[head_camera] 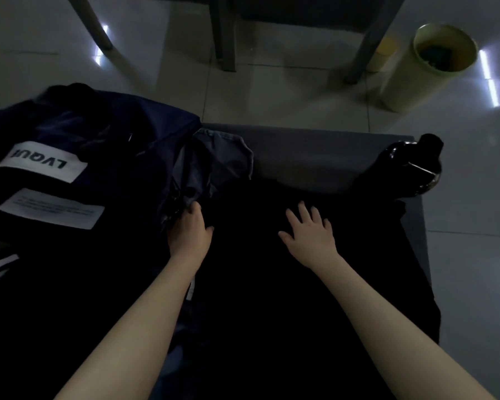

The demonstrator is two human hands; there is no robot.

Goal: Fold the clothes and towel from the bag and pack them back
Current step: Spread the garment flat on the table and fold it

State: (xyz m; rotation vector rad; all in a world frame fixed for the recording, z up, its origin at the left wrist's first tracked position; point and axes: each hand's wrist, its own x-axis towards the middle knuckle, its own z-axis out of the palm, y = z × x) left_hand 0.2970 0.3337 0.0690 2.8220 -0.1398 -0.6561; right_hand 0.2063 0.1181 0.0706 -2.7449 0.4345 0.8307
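A black garment (272, 284) lies spread over the grey table (315, 148) in front of me. My right hand (309, 232) rests flat on it with fingers spread. My left hand (189, 232) lies at the garment's left edge, its fingertips touching a crumpled grey-blue cloth (217, 160). A large dark navy bag (93, 157) with a white "LVQUI" label and a second white label lies at the left. The scene is dim, so the folds of the black garment are hard to make out.
A glossy black bottle-like object (410, 166) lies at the table's far right corner. On the tiled floor beyond stand a pale yellow waste bin (427, 67) and grey furniture legs (225, 33).
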